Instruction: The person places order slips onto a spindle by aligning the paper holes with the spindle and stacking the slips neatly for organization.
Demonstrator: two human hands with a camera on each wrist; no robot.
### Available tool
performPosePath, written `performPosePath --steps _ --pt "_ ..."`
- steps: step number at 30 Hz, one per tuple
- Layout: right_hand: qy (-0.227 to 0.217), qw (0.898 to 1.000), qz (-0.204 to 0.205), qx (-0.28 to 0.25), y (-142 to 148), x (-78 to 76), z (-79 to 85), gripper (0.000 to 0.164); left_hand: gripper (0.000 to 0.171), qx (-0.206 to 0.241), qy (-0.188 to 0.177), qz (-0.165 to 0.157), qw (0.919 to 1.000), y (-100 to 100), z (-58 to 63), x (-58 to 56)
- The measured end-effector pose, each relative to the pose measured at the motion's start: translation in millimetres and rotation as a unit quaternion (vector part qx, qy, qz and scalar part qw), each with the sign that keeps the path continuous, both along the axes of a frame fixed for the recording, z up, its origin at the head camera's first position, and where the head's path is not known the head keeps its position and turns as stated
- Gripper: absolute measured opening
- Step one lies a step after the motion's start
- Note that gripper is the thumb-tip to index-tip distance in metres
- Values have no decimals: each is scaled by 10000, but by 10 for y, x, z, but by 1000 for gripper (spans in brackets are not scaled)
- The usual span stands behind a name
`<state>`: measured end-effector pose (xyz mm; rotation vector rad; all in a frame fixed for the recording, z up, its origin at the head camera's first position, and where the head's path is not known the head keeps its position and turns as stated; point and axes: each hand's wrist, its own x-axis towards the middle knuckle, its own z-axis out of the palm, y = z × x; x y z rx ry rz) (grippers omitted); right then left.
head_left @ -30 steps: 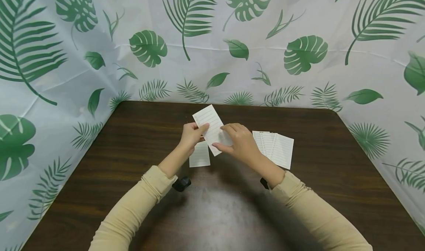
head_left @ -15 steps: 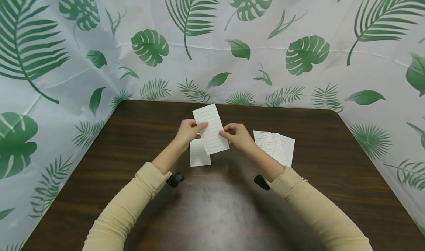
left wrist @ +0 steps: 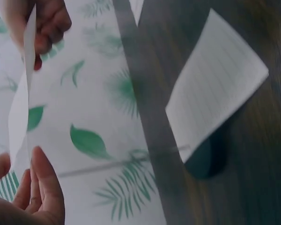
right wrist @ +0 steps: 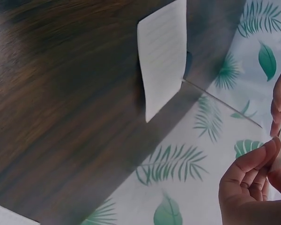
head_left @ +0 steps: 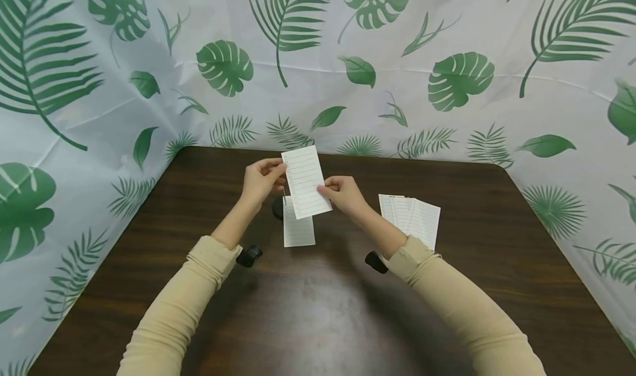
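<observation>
A lined white paper slip (head_left: 305, 180) is held up between my two hands. My left hand (head_left: 260, 183) pinches its upper left edge with thumb and fingers, while my right hand (head_left: 345, 194) pinches the lower right edge. Below the held slip, a bill spike shows its round black base (head_left: 277, 208) and thin upright rod (left wrist: 107, 168). A second lined slip (head_left: 299, 229) sits on the spike, pierced near one end, low on the rod and over part of the base. The left wrist view sees the held slip nearly edge-on, slightly bent.
Several lined slips (head_left: 422, 224) lie fanned and overlapping on the dark wooden table (head_left: 308, 315), to the right of my right forearm. Behind the table's far edge hangs a white cloth (head_left: 308, 94) with green leaf prints.
The held slip has turned more upright and moved slightly left and up. My left hand has shifted left from its face to its upper left edge, uncovering the spike. My right hand has moved left.
</observation>
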<state>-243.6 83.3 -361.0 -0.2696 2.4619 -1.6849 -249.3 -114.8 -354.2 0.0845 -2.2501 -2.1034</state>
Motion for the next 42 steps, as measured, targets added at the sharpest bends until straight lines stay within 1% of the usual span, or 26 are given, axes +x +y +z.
performPosePath --steps 2,3,6,10,14,18,22,24,28,30,37,42 --pt "-165 9998 -49 -73 -32 -13 -10 18 32 -181 96 237 9995 -58 -14 -21" --pt "-230 9997 -71 -97 -47 -19 -16 19 33 -238 88 331 9991 -80 -22 -28" --pt "-407 9989 -161 -141 -86 -35 -34 20 34 -332 -87 500 9982 -121 -63 -52" --pt "-523 9981 -273 -194 -129 -65 -57 21 33 -380 -257 515 9976 -129 -123 -96" --pt "-660 9968 -334 -300 -167 -95 -94 20 35 -432 -330 471 9974 -113 -169 -150" --pt "-783 9956 -347 -384 -200 -102 -147 19 35 -353 -368 558 9971 -84 -195 -181" --pt "-854 9947 -414 -399 -230 -89 -197 19 31 -247 -230 660 9972 -37 -224 -175" --pt "-864 9946 -430 -386 -243 -82 -209 20 30 -223 -114 767 9967 -16 -238 -173" --pt "-871 9945 -427 -397 -275 -78 -211 20 29 -317 20 1009 9944 2 -254 -180" --pt "-883 9943 -427 -415 -288 -74 -209 20 27 -335 40 1081 9936 7 -263 -184" --pt "-853 9944 -409 -464 -308 -62 -196 20 26 -258 133 1141 9931 15 -275 -182" --pt "-828 9946 -468 -413 -312 -55 -203 19 25 -304 274 1204 9919 24 -288 -166"
